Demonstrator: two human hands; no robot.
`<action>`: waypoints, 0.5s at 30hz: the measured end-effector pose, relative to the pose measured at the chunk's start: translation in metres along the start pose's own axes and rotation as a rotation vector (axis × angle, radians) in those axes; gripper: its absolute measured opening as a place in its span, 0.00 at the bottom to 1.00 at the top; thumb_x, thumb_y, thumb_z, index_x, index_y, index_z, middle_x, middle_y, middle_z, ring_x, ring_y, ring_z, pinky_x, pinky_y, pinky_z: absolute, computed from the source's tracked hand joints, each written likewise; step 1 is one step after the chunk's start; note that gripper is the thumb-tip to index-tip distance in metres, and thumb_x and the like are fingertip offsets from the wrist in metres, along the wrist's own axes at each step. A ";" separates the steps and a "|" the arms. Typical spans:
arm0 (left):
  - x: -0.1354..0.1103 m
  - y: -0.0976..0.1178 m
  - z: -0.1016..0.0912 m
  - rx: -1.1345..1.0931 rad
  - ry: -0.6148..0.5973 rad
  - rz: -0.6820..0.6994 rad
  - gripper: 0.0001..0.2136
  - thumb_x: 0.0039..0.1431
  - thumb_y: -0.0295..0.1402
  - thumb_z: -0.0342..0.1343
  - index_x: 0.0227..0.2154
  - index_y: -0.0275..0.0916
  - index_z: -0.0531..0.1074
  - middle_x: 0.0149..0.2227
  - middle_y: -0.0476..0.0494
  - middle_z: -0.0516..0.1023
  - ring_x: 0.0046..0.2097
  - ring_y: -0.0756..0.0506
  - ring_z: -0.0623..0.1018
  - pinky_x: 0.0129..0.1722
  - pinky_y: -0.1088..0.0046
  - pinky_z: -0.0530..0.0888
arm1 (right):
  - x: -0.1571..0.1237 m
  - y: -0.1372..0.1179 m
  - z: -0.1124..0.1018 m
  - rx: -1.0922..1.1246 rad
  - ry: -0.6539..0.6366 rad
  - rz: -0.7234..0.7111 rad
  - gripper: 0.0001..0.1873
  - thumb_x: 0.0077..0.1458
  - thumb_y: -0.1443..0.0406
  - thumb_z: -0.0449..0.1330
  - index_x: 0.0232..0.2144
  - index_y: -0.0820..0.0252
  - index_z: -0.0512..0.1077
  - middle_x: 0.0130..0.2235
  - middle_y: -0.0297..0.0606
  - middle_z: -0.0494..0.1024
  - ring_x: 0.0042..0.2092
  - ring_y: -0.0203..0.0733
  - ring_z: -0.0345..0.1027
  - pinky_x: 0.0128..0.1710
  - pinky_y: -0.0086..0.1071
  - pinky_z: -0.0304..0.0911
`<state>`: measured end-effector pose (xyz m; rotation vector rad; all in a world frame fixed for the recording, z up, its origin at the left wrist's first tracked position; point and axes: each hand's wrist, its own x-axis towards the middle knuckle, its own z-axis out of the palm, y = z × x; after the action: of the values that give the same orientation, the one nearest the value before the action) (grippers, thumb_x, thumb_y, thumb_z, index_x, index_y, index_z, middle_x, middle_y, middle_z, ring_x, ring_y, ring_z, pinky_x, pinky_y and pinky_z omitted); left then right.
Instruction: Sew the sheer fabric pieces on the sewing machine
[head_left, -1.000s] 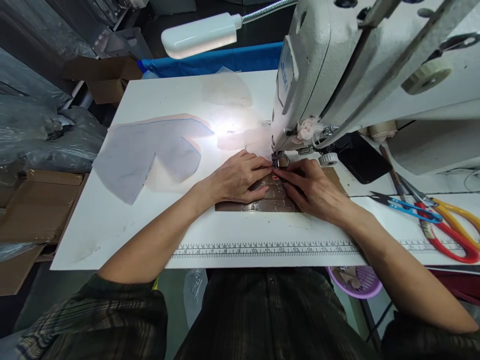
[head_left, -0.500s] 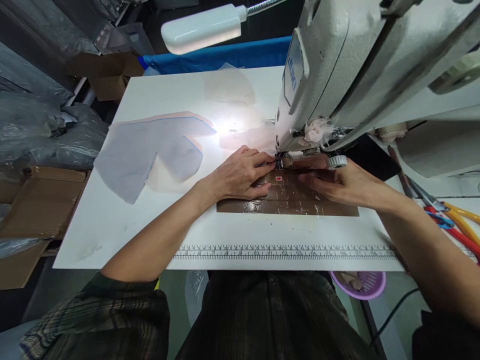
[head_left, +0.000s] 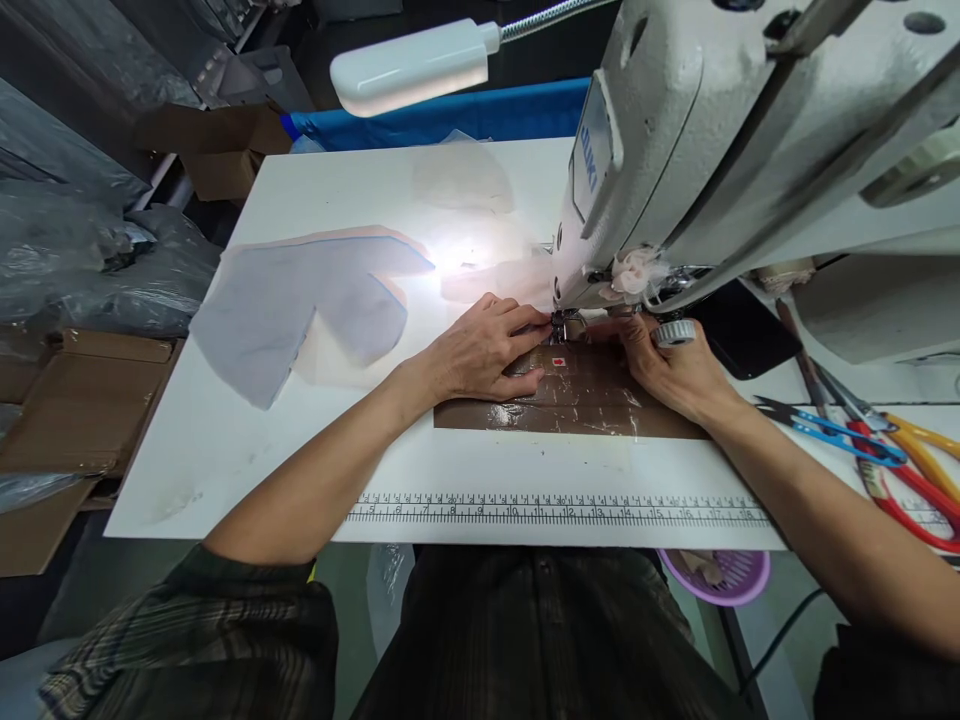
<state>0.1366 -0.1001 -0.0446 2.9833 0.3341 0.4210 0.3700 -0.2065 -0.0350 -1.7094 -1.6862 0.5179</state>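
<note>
In the head view, the left hand [head_left: 495,350] lies palm down, thumb apart from the fingers, its fingertips just beside the presser foot [head_left: 559,327]; one cannot tell whether they grip anything. The right hand [head_left: 667,365] is curled, index finger pointing towards the foot and partly hidden by a round knob [head_left: 673,333]; whether it pinches something cannot be told. The brown sheet [head_left: 592,405] lies beneath both hands, a small red-and-white mark [head_left: 559,362] showing between them. Left of the left hand lies a grey cloth piece [head_left: 277,300]. Beyond the right hand rests a black phone-like slab [head_left: 752,328]; blue snips [head_left: 847,435] lie to its right.
</note>
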 end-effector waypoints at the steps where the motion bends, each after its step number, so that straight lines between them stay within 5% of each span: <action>1: 0.000 0.000 0.000 0.002 -0.001 -0.003 0.21 0.65 0.42 0.51 0.54 0.34 0.73 0.58 0.33 0.74 0.52 0.38 0.75 0.52 0.56 0.69 | 0.001 0.000 0.001 -0.008 0.014 0.001 0.32 0.67 0.44 0.46 0.29 0.56 0.79 0.30 0.41 0.80 0.35 0.46 0.74 0.34 0.37 0.67; 4: 0.000 0.002 -0.001 0.001 -0.006 -0.009 0.21 0.65 0.42 0.51 0.55 0.34 0.73 0.58 0.32 0.74 0.53 0.37 0.75 0.52 0.55 0.69 | 0.000 0.001 -0.001 -0.023 0.000 -0.009 0.34 0.67 0.43 0.44 0.31 0.57 0.79 0.29 0.42 0.78 0.34 0.46 0.73 0.34 0.37 0.67; 9: -0.001 0.002 0.000 0.002 -0.002 -0.017 0.21 0.66 0.41 0.50 0.55 0.33 0.72 0.58 0.32 0.73 0.53 0.36 0.74 0.52 0.54 0.69 | -0.013 -0.002 -0.007 -0.039 -0.160 -0.073 0.28 0.63 0.47 0.54 0.53 0.58 0.76 0.39 0.42 0.78 0.29 0.40 0.68 0.30 0.35 0.66; 15: -0.003 0.003 0.005 -0.031 0.054 -0.031 0.20 0.66 0.40 0.49 0.55 0.33 0.68 0.58 0.30 0.72 0.55 0.35 0.73 0.54 0.52 0.70 | -0.021 -0.003 0.000 -0.069 -0.050 -0.031 0.22 0.60 0.58 0.56 0.52 0.63 0.76 0.42 0.45 0.79 0.34 0.43 0.71 0.36 0.38 0.68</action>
<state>0.1363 -0.1044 -0.0496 2.9365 0.3741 0.4996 0.3658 -0.2278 -0.0361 -1.7293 -1.7816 0.4980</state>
